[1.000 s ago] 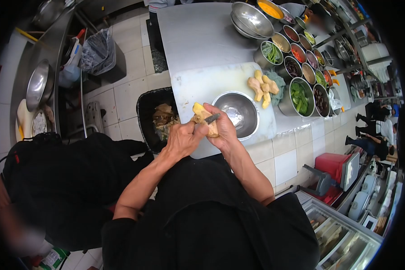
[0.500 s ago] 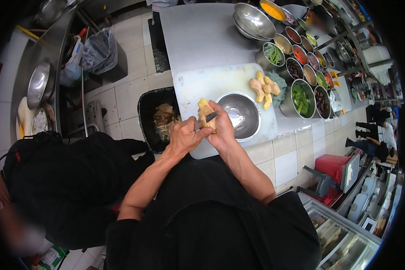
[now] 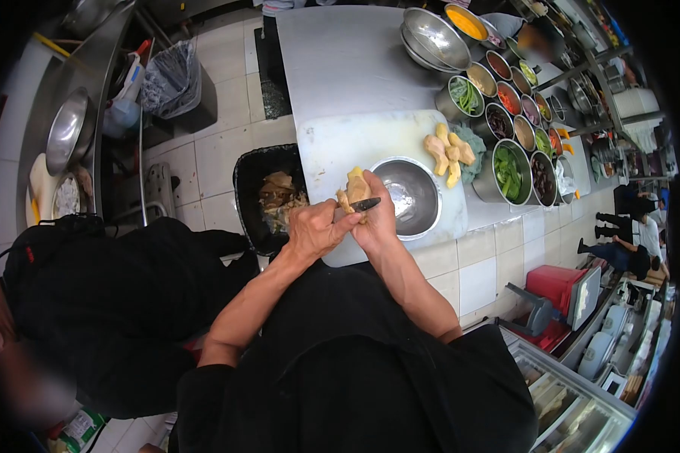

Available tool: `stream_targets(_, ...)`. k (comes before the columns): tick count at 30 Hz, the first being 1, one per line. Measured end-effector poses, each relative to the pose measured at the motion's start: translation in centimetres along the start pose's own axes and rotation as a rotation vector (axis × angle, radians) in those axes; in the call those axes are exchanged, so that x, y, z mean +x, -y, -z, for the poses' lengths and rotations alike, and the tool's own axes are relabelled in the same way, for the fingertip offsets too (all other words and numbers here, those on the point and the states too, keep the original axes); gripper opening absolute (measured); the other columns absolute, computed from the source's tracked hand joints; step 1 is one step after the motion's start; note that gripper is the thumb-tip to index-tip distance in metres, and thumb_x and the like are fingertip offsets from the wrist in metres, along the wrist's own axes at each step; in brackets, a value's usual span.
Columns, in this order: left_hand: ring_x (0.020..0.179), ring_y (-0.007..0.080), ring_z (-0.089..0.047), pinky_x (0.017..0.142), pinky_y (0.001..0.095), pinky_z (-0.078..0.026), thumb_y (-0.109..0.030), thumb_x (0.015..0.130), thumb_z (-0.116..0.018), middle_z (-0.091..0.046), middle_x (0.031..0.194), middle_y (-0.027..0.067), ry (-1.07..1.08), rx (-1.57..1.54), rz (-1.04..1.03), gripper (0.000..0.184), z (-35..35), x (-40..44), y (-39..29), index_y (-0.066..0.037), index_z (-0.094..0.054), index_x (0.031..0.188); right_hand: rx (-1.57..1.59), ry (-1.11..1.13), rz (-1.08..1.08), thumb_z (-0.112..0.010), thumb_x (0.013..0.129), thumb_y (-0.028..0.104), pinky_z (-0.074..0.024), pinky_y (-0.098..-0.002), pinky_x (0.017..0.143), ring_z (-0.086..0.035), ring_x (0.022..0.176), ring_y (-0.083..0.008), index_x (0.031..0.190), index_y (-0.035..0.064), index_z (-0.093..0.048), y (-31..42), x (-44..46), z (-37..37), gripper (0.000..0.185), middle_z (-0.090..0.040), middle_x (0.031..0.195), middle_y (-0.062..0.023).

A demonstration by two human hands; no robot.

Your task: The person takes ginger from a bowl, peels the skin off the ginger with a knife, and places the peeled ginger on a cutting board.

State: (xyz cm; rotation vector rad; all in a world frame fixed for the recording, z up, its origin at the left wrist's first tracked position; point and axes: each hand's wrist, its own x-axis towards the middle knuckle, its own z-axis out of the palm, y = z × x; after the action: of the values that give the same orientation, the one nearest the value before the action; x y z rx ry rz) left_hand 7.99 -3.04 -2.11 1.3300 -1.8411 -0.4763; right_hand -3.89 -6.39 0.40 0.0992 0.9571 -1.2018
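My left hand (image 3: 311,232) is closed around the handle of a small knife (image 3: 366,204), whose dark blade lies across a piece of ginger (image 3: 358,186). That ginger is gripped in my right hand (image 3: 379,225), its top end pale yellow and its side still brown-skinned. Both hands are over the near edge of a white cutting board (image 3: 338,143). Just right of them, a steel bowl (image 3: 428,198) stands on the board. Beyond the bowl, several pale ginger pieces (image 3: 436,151) lie in a pile beside a greenish cloth (image 3: 472,143).
Left of the board, a black bin (image 3: 242,192) holds peelings. Steel pots of vegetables, including green peppers (image 3: 508,175), line the table's right side. Stacked metal bowls (image 3: 438,38) sit farther back. A person in black (image 3: 106,302) is close on my left.
The knife blade has shifted lower on the ginger and a peel now hangs at the ginger's left side. The whole view has shifted slightly.
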Motion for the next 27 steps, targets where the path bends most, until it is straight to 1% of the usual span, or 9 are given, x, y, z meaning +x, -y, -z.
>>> stream_targets(4, 0.040, 0.0186, -0.047, 0.043, 0.0342, -0.039, -0.048, 0.093, -0.051, -0.044, 0.048, 0.0092, -0.030, -0.286, 0.259, 0.058, 0.1, -0.8, -0.7, -0.003, -0.049, 0.058, 0.001, 0.057, -0.093, -0.057, 0.089, 0.026, -0.0508, -0.0337, 0.064, -0.059, 0.077, -0.0193, 0.099, 0.0046, -0.056, 0.6, -0.4, -0.2, 0.024, -0.059, 0.087, -0.0083)
stream_targets(7, 0.044, 0.0166, -0.047, 0.047, 0.0323, -0.036, -0.042, 0.096, -0.047, -0.047, 0.049, 0.0034, 0.084, -0.622, 0.770, 0.056, 1.5, -1.6, 0.5, -0.003, -0.050, 0.056, 0.017, 0.202, -0.185, -0.055, 0.089, 0.027, -0.0492, -0.0325, 0.064, -0.058, 0.076, -0.0195, 0.100, 0.0035, -0.058, 1.6, -0.9, -0.4, 0.026, -0.060, 0.084, -0.0088)
stream_targets(8, 0.047, 0.0112, -0.042, 0.047, 0.0279, -0.033, -0.045, 0.098, -0.040, -0.044, 0.050, 0.0011, 0.122, -0.681, 0.850, 0.061, 2.3, -1.7, 0.8, -0.003, -0.048, 0.055, 0.026, 0.263, -0.221, -0.054, 0.089, 0.027, -0.0487, -0.0323, 0.065, -0.058, 0.076, -0.0197, 0.101, 0.0029, -0.059, 1.7, -1.0, -0.2, 0.028, -0.061, 0.084, -0.0091)
stream_targets(11, 0.043, 0.0100, -0.040, 0.041, 0.0248, -0.030, -0.052, 0.096, -0.041, -0.045, 0.051, 0.0021, 0.137, -0.795, 1.001, 0.061, 3.7, -1.7, 1.7, -0.005, -0.047, 0.059, 0.018, 0.320, -0.255, -0.050, 0.090, 0.027, -0.0485, -0.0338, 0.068, -0.058, 0.077, -0.0213, 0.107, 0.0012, -0.058, 1.6, -0.7, 0.4, 0.031, -0.061, 0.086, -0.0090)
stream_targets(16, 0.039, 0.0047, -0.031, 0.036, 0.0219, -0.026, -0.054, 0.094, -0.045, -0.036, 0.051, -0.0034, 0.209, -0.758, 1.078, 0.054, 4.3, -1.4, 1.8, -0.006, -0.050, 0.070, 0.009, 0.334, -0.273, -0.054, 0.090, 0.024, -0.0483, -0.0345, 0.068, -0.058, 0.080, -0.0229, 0.114, 0.0031, -0.056, 1.7, -1.4, 0.1, 0.031, -0.060, 0.098, -0.0094)
stream_targets(19, 0.041, 0.0099, -0.041, 0.039, 0.0264, -0.032, -0.051, 0.092, -0.053, -0.048, 0.055, 0.0030, 0.236, -0.727, 1.012, 0.055, 4.5, -1.4, 1.7, -0.002, -0.056, 0.068, 0.046, 0.364, -0.274, -0.057, 0.089, 0.021, -0.0488, -0.0352, 0.067, -0.058, 0.082, -0.0232, 0.116, 0.0042, -0.055, 1.8, -1.4, 0.4, 0.032, -0.059, 0.103, -0.0095)
stream_targets(22, 0.045, 0.0147, -0.048, 0.044, 0.0317, -0.040, -0.052, 0.082, -0.065, -0.050, 0.054, 0.0071, 0.067, -0.405, 0.466, 0.056, 3.7, -1.0, 0.0, 0.003, -0.059, 0.071, 0.038, 0.344, -0.264, -0.060, 0.088, 0.018, -0.0499, -0.0360, 0.065, -0.058, 0.083, -0.0234, 0.116, 0.0050, -0.054, 1.9, -1.4, 0.5, 0.032, -0.058, 0.103, -0.0092)
stream_targets(25, 0.049, 0.0209, -0.054, 0.050, 0.0357, -0.044, -0.053, 0.070, -0.075, -0.052, 0.053, 0.0117, 0.283, -0.188, 0.463, 0.060, 5.3, 0.9, -2.0, 0.005, -0.060, 0.072, -0.002, 0.321, -0.277, -0.062, 0.086, 0.016, -0.0515, -0.0354, 0.065, -0.059, 0.083, -0.0222, 0.112, 0.0059, -0.055, 1.9, -1.7, 0.5, 0.028, -0.058, 0.100, -0.0086)
stream_targets(27, 0.048, 0.0241, -0.055, 0.050, 0.0364, -0.044, -0.055, 0.066, -0.077, -0.053, 0.052, 0.0134, 0.293, -0.169, 0.464, 0.062, 5.0, 1.4, -1.8, 0.004, -0.059, 0.070, -0.007, 0.318, -0.304, -0.063, 0.085, 0.014, -0.0522, -0.0341, 0.067, -0.059, 0.084, -0.0206, 0.107, 0.0065, -0.056, 1.8, -1.7, 0.7, 0.024, -0.058, 0.099, -0.0081)
